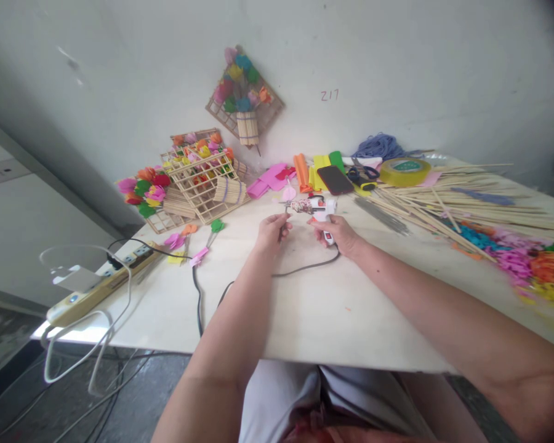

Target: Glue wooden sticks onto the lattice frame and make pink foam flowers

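Note:
My right hand [339, 235] is wrapped round the handle of a white hot glue gun [329, 215], whose front end points left. A dark cord runs from the bottom of its handle across the table. Close to the nozzle, my left hand [274, 230] is closed, fingertips pinched together; what sits between them is too small to make out. A whitish and reddish clump [301, 207] lies around the gun's front part, just beyond both hands. A pink paper petal [289, 193] rests a little farther back.
Flower-decorated bamboo lattices [198, 184] lean at the back left, and another lattice [245, 101] hangs on the wall. A power strip [106, 284] lies along the left edge. A phone [335, 180], scissors [364, 177], tape roll [404, 171], bamboo sticks [461, 203] and colourful paper pieces [530, 261] spread rightward.

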A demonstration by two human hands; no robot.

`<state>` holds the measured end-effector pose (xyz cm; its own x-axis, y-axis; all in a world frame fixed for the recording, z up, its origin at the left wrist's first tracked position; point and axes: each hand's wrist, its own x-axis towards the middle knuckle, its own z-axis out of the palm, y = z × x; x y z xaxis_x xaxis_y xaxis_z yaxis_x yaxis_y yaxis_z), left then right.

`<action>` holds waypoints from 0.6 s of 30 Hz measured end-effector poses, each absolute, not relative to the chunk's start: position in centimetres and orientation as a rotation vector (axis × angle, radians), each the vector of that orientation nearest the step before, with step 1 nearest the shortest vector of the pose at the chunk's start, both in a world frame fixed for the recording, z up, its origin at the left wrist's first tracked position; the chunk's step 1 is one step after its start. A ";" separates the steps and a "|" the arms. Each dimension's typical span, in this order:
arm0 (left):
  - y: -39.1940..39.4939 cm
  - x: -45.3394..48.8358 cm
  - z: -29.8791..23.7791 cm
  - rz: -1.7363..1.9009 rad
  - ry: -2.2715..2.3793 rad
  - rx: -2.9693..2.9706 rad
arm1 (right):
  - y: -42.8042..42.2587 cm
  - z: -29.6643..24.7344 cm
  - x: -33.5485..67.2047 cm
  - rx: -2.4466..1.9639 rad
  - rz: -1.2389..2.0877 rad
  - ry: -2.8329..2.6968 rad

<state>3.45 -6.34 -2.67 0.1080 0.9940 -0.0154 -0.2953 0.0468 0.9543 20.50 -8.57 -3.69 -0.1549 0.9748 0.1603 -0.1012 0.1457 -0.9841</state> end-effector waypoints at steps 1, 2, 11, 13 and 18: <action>-6.3 3.5 -2.7 1.239 0.926 1.009 | -8.5 -3.7 20.5 -0.947 1.253 -1.324; -6.3 3.5 -2.7 1.240 0.926 1.008 | -8.5 -3.8 20.5 -0.948 1.256 -1.317; -6.3 3.4 -2.7 1.236 0.930 1.005 | -8.4 -3.7 20.6 -0.941 1.258 -1.276; -6.3 3.4 -2.7 1.239 0.928 1.005 | -8.4 -3.7 20.6 -0.947 1.254 -1.277; -6.3 3.3 -2.8 1.241 0.930 1.007 | -8.5 -3.6 20.6 -0.953 1.250 -1.292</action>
<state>3.35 -6.26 -2.79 0.1034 0.9945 -0.0184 -0.2961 0.0484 0.9539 20.57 -8.49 -3.58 -0.1303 0.9799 0.1512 -0.1187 0.1360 -0.9836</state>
